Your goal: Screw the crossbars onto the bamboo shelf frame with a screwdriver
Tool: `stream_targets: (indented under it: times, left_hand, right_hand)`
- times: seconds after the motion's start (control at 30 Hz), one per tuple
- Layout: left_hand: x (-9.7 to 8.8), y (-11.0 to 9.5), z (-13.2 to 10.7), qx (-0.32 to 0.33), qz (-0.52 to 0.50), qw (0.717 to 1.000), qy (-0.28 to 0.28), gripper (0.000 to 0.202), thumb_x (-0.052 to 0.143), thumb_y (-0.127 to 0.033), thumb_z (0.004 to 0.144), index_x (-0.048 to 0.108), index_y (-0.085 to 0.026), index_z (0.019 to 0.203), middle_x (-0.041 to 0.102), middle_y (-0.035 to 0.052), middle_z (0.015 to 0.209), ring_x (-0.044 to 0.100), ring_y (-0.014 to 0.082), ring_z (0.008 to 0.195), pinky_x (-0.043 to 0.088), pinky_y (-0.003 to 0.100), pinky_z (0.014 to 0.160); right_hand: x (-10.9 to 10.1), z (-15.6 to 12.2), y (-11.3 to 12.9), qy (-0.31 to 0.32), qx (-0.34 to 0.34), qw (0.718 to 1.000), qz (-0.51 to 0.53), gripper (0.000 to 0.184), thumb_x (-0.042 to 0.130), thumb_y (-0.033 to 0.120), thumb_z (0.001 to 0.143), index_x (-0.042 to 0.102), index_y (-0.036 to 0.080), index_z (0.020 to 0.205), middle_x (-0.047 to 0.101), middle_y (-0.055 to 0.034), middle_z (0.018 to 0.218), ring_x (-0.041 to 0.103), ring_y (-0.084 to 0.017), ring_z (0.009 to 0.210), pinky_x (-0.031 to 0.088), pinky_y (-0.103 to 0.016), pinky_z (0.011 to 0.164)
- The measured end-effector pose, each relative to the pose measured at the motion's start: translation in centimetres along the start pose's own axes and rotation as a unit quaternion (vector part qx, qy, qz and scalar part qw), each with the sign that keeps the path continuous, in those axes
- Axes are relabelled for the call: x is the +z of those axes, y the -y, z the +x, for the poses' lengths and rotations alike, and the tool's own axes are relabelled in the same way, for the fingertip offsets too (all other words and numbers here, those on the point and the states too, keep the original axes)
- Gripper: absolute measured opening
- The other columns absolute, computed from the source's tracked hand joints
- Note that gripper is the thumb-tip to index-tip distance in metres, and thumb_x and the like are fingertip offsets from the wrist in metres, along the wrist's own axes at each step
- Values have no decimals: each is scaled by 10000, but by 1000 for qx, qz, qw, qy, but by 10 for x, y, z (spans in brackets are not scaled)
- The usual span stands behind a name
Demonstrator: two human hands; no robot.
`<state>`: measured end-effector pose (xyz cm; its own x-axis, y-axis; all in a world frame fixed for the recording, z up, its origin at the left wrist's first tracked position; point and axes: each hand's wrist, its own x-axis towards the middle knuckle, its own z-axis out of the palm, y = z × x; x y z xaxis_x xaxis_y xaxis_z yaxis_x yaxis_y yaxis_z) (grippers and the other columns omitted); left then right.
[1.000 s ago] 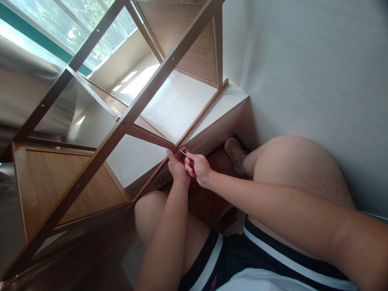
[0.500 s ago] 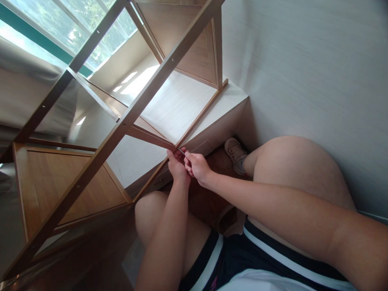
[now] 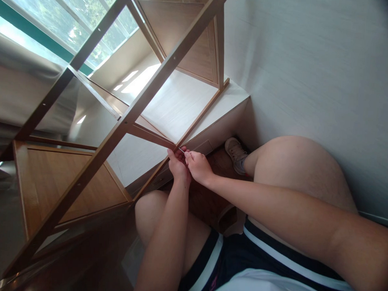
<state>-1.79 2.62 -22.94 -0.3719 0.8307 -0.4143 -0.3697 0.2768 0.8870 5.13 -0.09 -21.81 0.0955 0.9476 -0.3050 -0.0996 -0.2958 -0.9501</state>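
A wooden shelf frame [image 3: 131, 113] with brown boards and slanted rails leans across the view. Both hands meet at a joint where a crossbar reaches the frame's lower rail. My left hand [image 3: 178, 167] is closed against that joint, fingers pressed to the wood. Right beside it, my right hand [image 3: 196, 164] pinches a thin metal tool [image 3: 182, 150] whose tip points into the joint. What the tool's tip touches is hidden by my fingers.
A white wall [image 3: 311, 69] rises on the right. A low white cabinet [image 3: 182, 102] stands behind the frame, under a bright window [image 3: 58, 13]. My bare knees, dark shorts and a shoe [image 3: 235, 152] fill the lower right, over dark wooden floor.
Both hands stay at the same joint. My right hand has turned slightly with the thin tool; the view has shifted a little.
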Motion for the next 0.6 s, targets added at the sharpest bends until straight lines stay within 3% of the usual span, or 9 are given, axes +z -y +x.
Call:
stream_targets:
  times: [0.13, 0.27, 0.43, 0.6]
  left_hand:
    - [1, -2, -1, -1, 0, 1000, -4, 611, 425, -637, 900, 696, -126, 702, 688, 66, 700, 630, 130, 626, 464, 263, 710]
    - [1, -3, -2, -5, 2, 1000, -1, 631, 414, -643, 901, 703, -120, 698, 673, 65, 640, 612, 128, 578, 458, 264, 678]
    - [0, 0, -1, 1, -6, 1000, 6, 625, 412, -636, 905, 709, -119, 714, 683, 75, 659, 639, 146, 620, 467, 271, 677]
    - [-3, 2, 0, -6, -3, 1000, 11, 652, 440, -699, 859, 713, -116, 750, 668, 60, 642, 606, 132, 561, 439, 254, 592]
  right_hand:
    - [-3, -1, 4, -17, -15, 999, -49, 276, 584, 328, 918, 585, 220, 665, 616, -43, 662, 556, -200, 693, 309, -292, 639]
    - [-3, 0, 4, -4, -10, 999, -33, 328, 576, 326, 919, 556, 215, 611, 607, -31, 636, 544, -182, 654, 320, -284, 628]
    - [1, 3, 2, 39, 40, 996, 68, 429, 452, 353, 955, 480, 208, 553, 474, 21, 434, 430, -121, 441, 306, -252, 502]
    - [3, 3, 7, 94, 125, 969, 192, 408, 369, 381, 955, 424, 218, 584, 371, 60, 334, 272, -90, 301, 208, -229, 375]
